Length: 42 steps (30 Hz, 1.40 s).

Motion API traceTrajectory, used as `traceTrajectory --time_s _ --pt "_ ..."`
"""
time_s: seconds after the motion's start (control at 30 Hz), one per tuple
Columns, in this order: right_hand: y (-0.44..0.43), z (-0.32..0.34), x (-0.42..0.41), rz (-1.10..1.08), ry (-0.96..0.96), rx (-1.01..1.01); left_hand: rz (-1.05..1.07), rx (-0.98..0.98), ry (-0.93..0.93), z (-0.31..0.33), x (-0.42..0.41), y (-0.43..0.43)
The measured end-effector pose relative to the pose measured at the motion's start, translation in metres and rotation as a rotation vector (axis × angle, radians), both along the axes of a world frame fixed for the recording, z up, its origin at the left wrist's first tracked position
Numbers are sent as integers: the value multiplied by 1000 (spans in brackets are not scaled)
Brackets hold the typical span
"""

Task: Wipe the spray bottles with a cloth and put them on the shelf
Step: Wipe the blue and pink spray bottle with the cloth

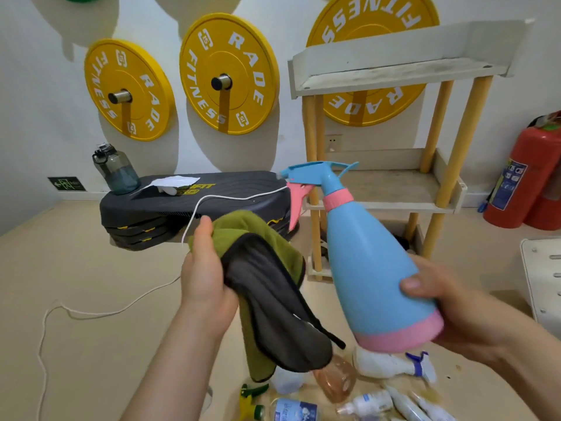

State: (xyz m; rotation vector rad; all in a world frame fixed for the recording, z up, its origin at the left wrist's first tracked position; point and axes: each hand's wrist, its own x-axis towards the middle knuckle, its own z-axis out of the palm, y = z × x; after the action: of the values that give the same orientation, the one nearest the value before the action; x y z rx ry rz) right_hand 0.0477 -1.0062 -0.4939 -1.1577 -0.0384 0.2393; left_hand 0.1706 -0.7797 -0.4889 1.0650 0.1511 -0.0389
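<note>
Blue plastic spray bottle (373,268) with pink base, collar and trigger, held in the air at 4 o'clock and tilted: nozzle toward 11 o'clock, base toward 5 o'clock. Right hand (449,308) grips it low on the body just above the pink base, fingers curled round the far side, thumb (413,285) pressed on the near face. Left hand (203,275) at 7 o'clock grips a bunched green and grey cloth (267,287); thumb lies along the top fold, the other fingers hidden under the fabric, loose end hanging down toward 6 o'clock. Cloth and bottle near each other, apparently not touching. Shelf (391,183), pale trays on yellow posts, stands at 1 to 2 o'clock behind the bottle; the bottle is in front of it, not on it. On the floor (91,268) at 6 o'clock lie more bottles, among them a white one (382,364), a clear orange-tinted one (335,379) and one with a green trigger (250,399), several blurred. Black step platform (197,205) at 9 o'clock carries a dark water jug (117,171). Yellow weight plates (227,74) on the wall at 11 to 12 o'clock. Red fire extinguisher (522,177) at 3 o'clock. White rope (91,311) trails over the floor at 8 o'clock.
</note>
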Motion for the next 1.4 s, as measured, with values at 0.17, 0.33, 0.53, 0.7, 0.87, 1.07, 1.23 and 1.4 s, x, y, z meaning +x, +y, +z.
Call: traceTrajectory --time_s 0.17,0.33,0.53,0.7,0.87,1.07,1.23,1.4 --pt "13 -17 2 145 62 9 -423 -336 -46 14 -16 4" --pt "22 -30 4 62 175 -85 -532 -162 -234 17 -19 7" --pt "34 -21 2 56 -12 -321 -216 152 -341 -1 -12 -5" --pt "30 -15 2 -65 -107 -447 -137 255 -291 1 -15 -7" --pt "24 -9 4 -94 -89 -449 -55 429 -246 -3 -15 -9" --pt "15 -7 5 -58 129 -465 -63 -92 -146 24 -9 9" --pt "33 -7 2 61 117 -417 -209 1348 -747 -2 -20 2" --pt "38 -6 -2 96 48 -537 76 1432 -654 -3 -18 -5"
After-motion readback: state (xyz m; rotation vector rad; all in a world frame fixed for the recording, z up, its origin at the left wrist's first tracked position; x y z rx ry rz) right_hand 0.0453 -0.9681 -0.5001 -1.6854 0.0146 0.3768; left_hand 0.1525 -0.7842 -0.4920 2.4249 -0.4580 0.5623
